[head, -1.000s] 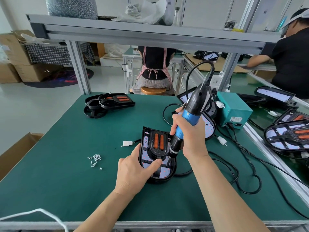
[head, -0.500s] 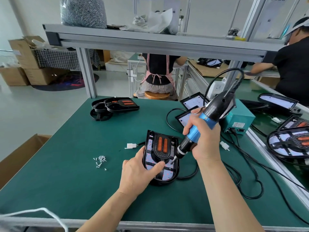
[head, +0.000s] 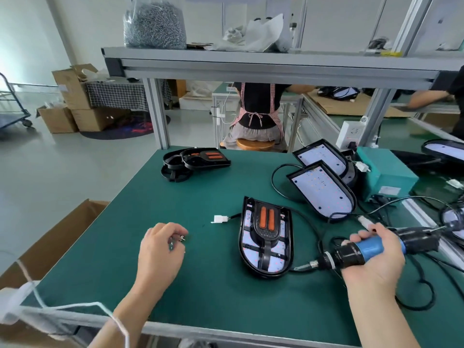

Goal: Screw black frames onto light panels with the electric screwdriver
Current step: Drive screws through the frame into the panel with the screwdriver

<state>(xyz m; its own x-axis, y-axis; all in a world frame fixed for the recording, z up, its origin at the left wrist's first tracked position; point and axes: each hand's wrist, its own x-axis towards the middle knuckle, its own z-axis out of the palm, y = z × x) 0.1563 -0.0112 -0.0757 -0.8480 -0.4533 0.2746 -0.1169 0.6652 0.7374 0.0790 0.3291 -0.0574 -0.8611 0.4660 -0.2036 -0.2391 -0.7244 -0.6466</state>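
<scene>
Left hand (head: 160, 249) moved off light panel (head: 266, 237), pinching screws (head: 182, 237), right hand (head: 376, 268) gripping screwdriver (head: 351, 254), bagged hardware (head: 154, 25) on shelf (head: 251, 62)

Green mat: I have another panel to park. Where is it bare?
Bare: between the black frame stack and the framed panel; the near edge in front of it. Crowded: right side, bare panels, cables, screwdriver in the right hand; left hand pinches screws.

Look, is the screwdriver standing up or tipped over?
Tipped sideways. The right hand grips the screwdriver nearly level, bit pointing left.
</scene>
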